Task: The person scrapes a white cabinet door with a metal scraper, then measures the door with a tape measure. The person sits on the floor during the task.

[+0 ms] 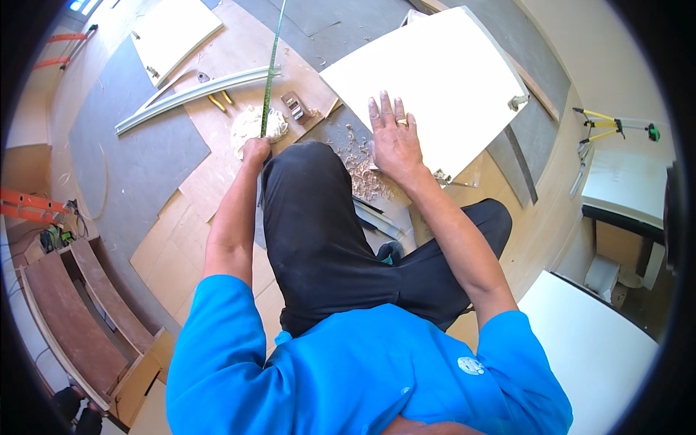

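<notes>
The floor (536,235) is laid with grey and brown sheets. On it, in front of the person and to the right, lies a large white panel (442,87), its near-left edge facing the hands. A smaller white panel (177,36) lies beyond the far left edge of the brown sheet (197,156).

A pale metal rail (196,100) slants across that sheet's left edge onto the grey one beside it. A green measuring tape (269,83) runs from the person's left hand away over the brown sheet, past the rail's right end; whether it touches the floor cannot be told.

The right hand (396,145) is open, palm down over the panel's near-left edge, fingers slightly apart and holding nothing. The left hand (256,150) is closed around the tape's near end, beside the knee.

Just beyond it, a bunched white cloth (243,130) rests on the brown sheet, with a hand plane (295,107) near that sheet's right corner. Yellow-handled pliers (217,101) lie beside the rail. Two metal hinges (518,103) sit along the large panel's near-right edge. Curled wood shavings (368,177) litter the grey sheet next to the right hand.
</notes>
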{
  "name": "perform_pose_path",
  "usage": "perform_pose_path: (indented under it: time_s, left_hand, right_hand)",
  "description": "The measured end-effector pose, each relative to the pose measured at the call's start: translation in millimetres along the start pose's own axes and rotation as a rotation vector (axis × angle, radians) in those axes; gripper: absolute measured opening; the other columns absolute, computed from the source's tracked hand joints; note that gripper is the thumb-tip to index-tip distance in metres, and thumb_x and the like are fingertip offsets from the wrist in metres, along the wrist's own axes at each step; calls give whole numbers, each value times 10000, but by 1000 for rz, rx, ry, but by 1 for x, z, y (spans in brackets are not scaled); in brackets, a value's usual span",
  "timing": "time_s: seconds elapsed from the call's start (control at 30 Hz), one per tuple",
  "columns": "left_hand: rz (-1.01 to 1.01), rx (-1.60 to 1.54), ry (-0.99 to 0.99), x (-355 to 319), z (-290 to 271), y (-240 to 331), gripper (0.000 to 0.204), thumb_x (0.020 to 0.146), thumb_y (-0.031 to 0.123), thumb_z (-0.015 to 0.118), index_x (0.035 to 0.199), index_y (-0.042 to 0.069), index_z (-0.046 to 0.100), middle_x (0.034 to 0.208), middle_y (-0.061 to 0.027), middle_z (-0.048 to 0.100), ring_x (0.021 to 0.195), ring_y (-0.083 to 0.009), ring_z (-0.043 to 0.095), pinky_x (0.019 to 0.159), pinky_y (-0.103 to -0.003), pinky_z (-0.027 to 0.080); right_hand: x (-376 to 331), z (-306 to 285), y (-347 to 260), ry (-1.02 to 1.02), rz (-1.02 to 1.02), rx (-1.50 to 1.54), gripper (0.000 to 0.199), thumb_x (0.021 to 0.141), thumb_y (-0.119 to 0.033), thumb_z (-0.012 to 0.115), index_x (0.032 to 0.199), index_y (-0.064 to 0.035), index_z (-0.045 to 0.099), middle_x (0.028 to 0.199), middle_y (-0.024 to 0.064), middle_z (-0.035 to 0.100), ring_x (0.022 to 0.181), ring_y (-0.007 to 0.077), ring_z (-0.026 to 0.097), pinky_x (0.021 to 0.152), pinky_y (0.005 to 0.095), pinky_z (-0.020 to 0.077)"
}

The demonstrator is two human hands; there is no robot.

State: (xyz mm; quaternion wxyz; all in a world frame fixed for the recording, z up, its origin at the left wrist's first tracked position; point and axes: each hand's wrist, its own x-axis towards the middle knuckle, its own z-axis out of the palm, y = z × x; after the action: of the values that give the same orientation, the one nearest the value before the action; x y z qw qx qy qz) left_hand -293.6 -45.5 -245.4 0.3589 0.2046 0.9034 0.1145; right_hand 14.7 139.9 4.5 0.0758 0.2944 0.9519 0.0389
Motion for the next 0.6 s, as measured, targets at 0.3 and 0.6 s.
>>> perform_pose_path:
  time_s: [0.3,0.6]
  left_hand:
    - [-147,-143,206,-80,-11,35,585,954,393,617,1318,-53,508,1270,-315,654,1217,-447,630,1031,-499,489]
    - [-92,-129,214,-86,0,31,549,943,354,665,1296,-25,482,1212,-301,676,1174,-453,646,979,-522,513]
  right_hand:
    - [106,-20,-36,172,-110,173,690,997,-470,551,1590,-161,377,1673,196,272,1525,473,247,1180,669,235]
    - [196,-65,-8,190,208,574,463,1013,-446,474,1056,-99,777,1095,185,751,1090,371,692,1011,535,488]
